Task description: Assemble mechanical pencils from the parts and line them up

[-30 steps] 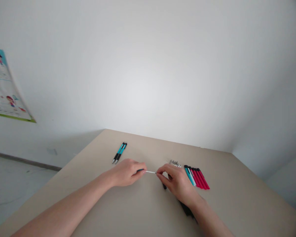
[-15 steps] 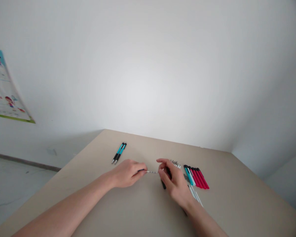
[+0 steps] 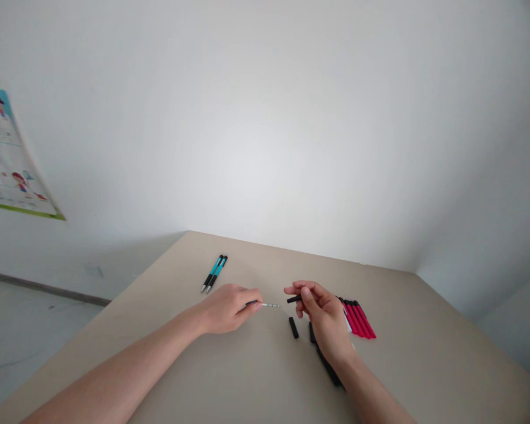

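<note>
While pinching a thin white dark-banded refill in the left hand, is gripping a short black plastic-looking tube nearby in the right hand. Apparently is pairing parts, next needing alignment.

Beige table, smooth & plain, is carrying pens and misc. pen pts. Far L: 2 teal/blk pens are lying side by side, approx. parallel, slanting, w/ silver tips pointing twd the near side and blk tops facing away. Nr ctr, a bit R: 1 short blk tube is lying apart on its side, slightly angled. Just R of that, more blk pcs are lying close tog., partly hidden, so qty unclear. Farther R: several red barrels w/ blk tops are lying in a tight parallel row, slanting. A pale pc is showing at the row's L side, mostly hidden, type unclear.
</note>
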Tool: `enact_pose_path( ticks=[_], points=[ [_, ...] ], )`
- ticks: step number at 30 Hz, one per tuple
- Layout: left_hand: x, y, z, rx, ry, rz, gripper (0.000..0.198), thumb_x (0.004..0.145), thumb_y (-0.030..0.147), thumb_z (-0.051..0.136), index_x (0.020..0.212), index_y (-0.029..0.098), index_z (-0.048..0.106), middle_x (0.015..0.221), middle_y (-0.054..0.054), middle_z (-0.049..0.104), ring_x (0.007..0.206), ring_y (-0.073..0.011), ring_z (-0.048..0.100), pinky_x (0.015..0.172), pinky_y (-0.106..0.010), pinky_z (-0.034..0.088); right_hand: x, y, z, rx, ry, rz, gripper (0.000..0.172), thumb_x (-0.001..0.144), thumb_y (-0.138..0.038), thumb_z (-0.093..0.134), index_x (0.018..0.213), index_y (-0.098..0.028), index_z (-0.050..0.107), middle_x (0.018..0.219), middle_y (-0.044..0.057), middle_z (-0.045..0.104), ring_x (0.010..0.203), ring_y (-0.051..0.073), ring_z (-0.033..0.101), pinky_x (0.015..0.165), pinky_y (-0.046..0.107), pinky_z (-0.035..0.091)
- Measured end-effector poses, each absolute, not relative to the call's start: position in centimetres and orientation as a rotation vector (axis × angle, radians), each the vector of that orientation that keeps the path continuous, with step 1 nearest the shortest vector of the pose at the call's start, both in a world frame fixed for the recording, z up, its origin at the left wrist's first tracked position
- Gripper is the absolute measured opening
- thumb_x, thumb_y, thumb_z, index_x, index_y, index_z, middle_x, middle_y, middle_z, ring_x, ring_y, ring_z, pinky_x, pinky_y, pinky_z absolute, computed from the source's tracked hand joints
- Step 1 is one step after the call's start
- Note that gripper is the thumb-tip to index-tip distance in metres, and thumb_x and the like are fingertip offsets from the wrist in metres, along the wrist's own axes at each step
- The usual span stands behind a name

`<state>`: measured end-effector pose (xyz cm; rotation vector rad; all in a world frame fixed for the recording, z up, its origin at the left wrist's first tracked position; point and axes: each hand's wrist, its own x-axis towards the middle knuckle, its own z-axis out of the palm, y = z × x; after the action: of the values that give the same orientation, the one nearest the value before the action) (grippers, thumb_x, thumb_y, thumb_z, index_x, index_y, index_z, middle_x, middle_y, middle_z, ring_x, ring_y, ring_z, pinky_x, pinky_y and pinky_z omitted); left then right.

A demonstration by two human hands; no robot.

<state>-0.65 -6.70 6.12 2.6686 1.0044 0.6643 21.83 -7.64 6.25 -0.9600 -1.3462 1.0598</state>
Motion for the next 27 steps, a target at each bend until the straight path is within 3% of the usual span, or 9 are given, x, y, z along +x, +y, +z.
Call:
enact_pose_path(
  ticks=[16, 27],
  points=[
    [-0.6, -6.8, 6.4, 2.677, 1.050, 0.632, 0.025, 0.096, 0.027, 0.035, 0.091, 0.020, 0.057, 0.062, 0.002, 0.054, 0.056, -0.0119, 0.050, 0.056, -0.022, 0.031, 21.6, -7.9, 5.6, -0.840, -1.445, 1.171, 0.025, 0.084, -0.041, 0.059, 0.092, -0.017, 0.062, 0.092, 0.010, 0.069, 0.055, 0.012, 0.051, 0.054, 0.028, 0.047],
    [-0.6, -6.6, 5.7, 2.662, 0.998, 0.601, 0.020, 0.094, 0.030, 0.044, 0.102, 0.022, 0.060, 0.078, 0.000, 0.066, 0.066, -0.0129, 0.058, 0.061, -0.021, 0.036, 20.5, -8.6, 4.4, -0.924, -1.781, 1.128, 0.028, 0.090, -0.033, 0.047, 0.109, -0.018, 0.061, 0.092, 0.007, 0.067, 0.079, 0.016, 0.060, 0.066, 0.028, 0.049]
  ],
)
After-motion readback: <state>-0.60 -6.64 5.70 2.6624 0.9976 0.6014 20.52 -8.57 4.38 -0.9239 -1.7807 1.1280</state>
